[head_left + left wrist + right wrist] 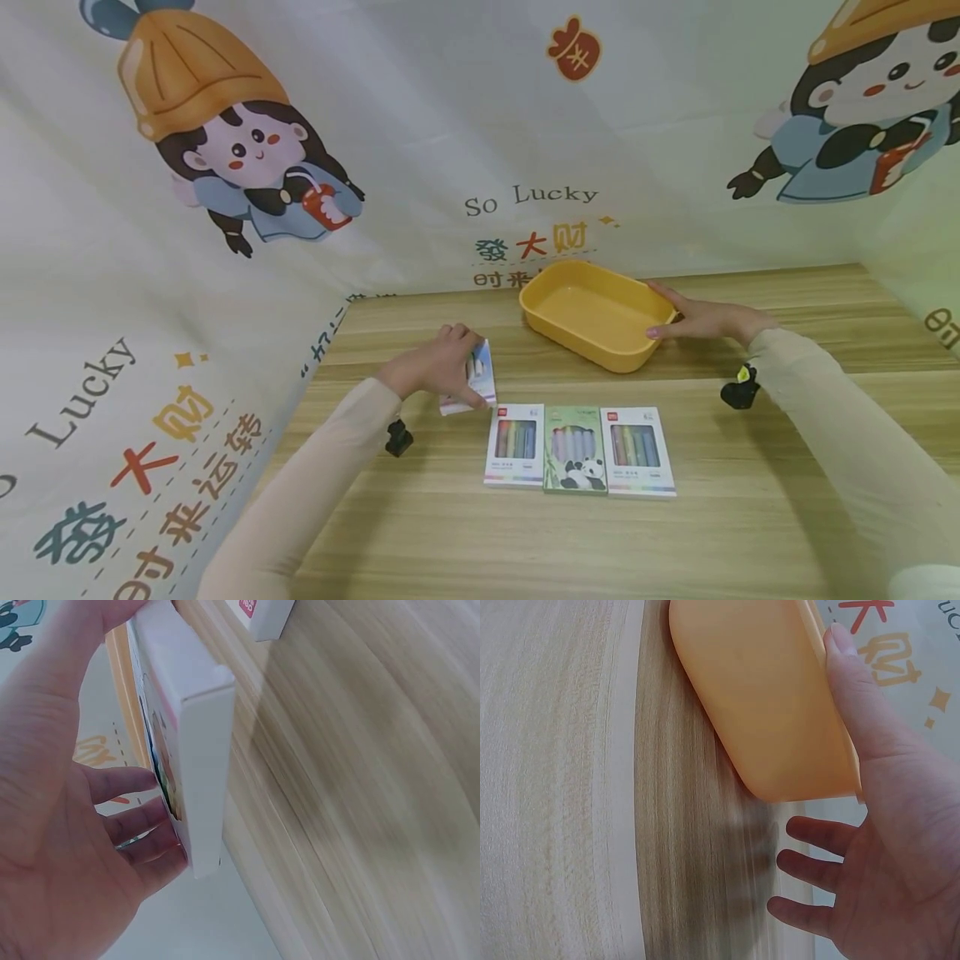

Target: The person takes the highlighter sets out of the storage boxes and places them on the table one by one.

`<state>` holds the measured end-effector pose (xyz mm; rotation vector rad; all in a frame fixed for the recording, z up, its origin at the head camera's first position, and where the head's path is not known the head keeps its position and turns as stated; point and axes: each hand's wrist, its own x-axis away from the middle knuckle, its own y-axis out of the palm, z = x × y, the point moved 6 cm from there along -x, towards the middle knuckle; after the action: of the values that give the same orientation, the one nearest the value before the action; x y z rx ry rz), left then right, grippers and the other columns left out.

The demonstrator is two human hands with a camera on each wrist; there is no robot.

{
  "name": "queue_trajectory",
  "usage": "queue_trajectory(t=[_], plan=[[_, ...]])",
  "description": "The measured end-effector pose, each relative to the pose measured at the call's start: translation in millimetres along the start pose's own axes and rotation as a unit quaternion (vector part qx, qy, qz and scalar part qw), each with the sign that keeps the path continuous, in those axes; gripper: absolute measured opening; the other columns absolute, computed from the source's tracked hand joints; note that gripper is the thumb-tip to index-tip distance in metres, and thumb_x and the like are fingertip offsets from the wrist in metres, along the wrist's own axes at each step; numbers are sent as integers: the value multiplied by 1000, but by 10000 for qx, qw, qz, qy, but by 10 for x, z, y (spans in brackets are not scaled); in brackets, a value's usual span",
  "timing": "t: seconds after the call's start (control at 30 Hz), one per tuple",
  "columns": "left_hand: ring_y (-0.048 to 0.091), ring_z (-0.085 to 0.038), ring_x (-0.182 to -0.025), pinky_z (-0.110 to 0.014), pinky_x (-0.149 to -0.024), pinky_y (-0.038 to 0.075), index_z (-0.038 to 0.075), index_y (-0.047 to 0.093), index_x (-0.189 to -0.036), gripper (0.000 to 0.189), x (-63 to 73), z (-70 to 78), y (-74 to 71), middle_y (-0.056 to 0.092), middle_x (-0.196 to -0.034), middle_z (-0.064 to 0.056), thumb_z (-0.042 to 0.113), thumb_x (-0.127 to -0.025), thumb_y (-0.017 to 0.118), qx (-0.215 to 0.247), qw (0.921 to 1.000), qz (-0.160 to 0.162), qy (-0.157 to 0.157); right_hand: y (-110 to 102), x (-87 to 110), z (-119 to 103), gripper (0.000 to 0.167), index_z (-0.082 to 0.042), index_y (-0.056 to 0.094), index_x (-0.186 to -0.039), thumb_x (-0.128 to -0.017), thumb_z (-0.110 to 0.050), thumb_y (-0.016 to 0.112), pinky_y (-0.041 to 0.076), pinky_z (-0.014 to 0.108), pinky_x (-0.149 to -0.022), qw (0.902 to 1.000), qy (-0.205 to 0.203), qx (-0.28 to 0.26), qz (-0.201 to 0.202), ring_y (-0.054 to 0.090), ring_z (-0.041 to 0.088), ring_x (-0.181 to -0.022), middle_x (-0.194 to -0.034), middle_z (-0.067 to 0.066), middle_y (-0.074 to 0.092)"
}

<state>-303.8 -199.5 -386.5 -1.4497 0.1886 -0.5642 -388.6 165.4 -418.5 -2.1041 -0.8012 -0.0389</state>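
My left hand (438,364) grips a white crayon box (482,375), thumb at the near end and fingertips at the far end. In the left wrist view the box (201,780) stands tilted, its printed face toward the palm. Just in front of it lies a row of three flat boxes: a white one (513,477), a green panda one (557,482) and another white one (642,479), coloured sticks behind their windows. At the right end of a yellow basin (573,321), my right hand (708,318) touches the rim with its thumb. Three of its fingers are straight and apart from the basin (757,697).
A printed cloth (420,125) hangs behind and at both sides of the wooden table (570,550). The basin stands close to the back cloth. A small black wrist device (741,389) shows below the right sleeve, and another (399,438) below the left.
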Motion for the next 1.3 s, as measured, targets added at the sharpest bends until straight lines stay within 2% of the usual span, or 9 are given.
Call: queue_trajectory(t=[0.47,0.9,1.1,1.3], plan=[[39,-27,-125,-44,-108,46,0,38,-148,111,132,-4,52,43,-142,-15,55,-64,85,90,9997,24,206,-24,12,-12,106,-19,-14,-158,-92,-52,61,7,73,-117,9999,-84,-68,2,1,54,-149,-164,27,-9],[37,-24,-129,-45,-104,49,6,36,-150,113,234,26,144,38,-147,-11,58,-63,84,220,9995,-195,141,-5,18,-23,106,-17,-14,-158,-92,-52,61,8,73,-117,10000,-62,-44,-3,3,53,-149,-164,29,-6],[39,-23,-125,-40,-106,47,4,39,-148,112,267,56,184,42,-142,-11,58,-61,86,155,9994,-90,296,-12,23,-26,106,-16,-14,-158,-92,-50,62,10,74,-116,10000,-93,-33,-1,6,54,-148,-163,29,-5],[39,-24,-126,-41,-108,45,4,38,-149,113,310,86,257,43,-144,-11,58,-61,86,109,9990,-103,418,-5,34,-32,106,-17,-14,-158,-92,-51,61,9,73,-117,10000,-64,-62,-10,4,53,-149,-164,28,-6]])
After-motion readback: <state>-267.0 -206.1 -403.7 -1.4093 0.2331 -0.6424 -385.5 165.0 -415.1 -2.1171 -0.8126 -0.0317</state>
